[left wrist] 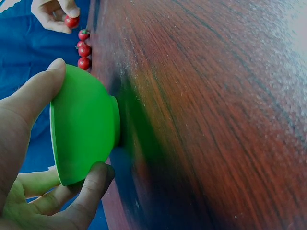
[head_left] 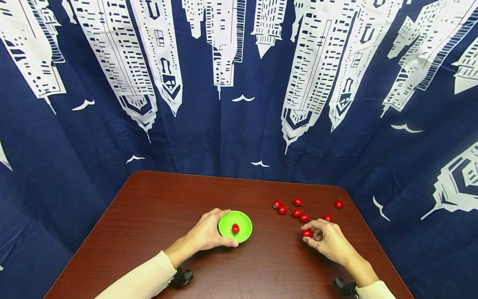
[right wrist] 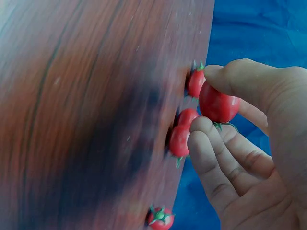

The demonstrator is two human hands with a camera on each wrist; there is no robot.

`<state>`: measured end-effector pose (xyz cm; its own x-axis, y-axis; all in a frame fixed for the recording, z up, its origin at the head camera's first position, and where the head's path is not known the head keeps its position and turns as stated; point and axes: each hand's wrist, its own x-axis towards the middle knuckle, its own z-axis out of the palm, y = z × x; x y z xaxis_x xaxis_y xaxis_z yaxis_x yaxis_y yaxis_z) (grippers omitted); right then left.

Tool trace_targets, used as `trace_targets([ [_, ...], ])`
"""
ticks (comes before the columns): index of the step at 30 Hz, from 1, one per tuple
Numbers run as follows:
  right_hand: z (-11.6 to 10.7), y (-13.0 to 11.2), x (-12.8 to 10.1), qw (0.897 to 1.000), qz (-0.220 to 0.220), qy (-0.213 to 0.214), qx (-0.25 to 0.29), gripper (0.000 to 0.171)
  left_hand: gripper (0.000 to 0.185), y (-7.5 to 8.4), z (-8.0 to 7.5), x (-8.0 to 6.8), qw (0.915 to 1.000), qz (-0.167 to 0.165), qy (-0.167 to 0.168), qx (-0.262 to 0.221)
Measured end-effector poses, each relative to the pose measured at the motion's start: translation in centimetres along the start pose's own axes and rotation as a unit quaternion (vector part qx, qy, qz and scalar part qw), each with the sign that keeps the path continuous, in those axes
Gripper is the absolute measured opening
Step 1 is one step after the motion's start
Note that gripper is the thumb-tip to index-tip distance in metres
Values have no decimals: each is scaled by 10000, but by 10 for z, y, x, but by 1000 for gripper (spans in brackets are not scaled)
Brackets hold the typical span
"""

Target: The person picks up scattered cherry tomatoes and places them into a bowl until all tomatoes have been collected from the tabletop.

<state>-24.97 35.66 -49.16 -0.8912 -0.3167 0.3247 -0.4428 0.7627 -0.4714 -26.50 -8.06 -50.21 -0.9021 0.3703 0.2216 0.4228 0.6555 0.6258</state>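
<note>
A small green bowl stands on the brown table with one cherry tomato inside. My left hand grips the bowl's left side, thumb and fingers curled round its rim. To the right, my right hand pinches a red cherry tomato between thumb and fingertips just above the table; the right wrist view shows that tomato close up. Several loose cherry tomatoes lie beyond the right hand.
A dark blue curtain printed with white skyscrapers hangs behind and around the table. One tomato lies apart near the table's right edge. Bare wood stretches left of the bowl and toward the front edge.
</note>
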Motion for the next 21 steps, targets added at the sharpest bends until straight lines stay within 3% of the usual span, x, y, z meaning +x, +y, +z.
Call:
trace_targets([
  [10,9,-25,13,9986,-512,-33,96,33,110,-1,-1,-1,10000,8,11,22],
  [21,21,-49,33,9970,-718,-267,115,32,110,-2,1,0,10000,39,48,29],
])
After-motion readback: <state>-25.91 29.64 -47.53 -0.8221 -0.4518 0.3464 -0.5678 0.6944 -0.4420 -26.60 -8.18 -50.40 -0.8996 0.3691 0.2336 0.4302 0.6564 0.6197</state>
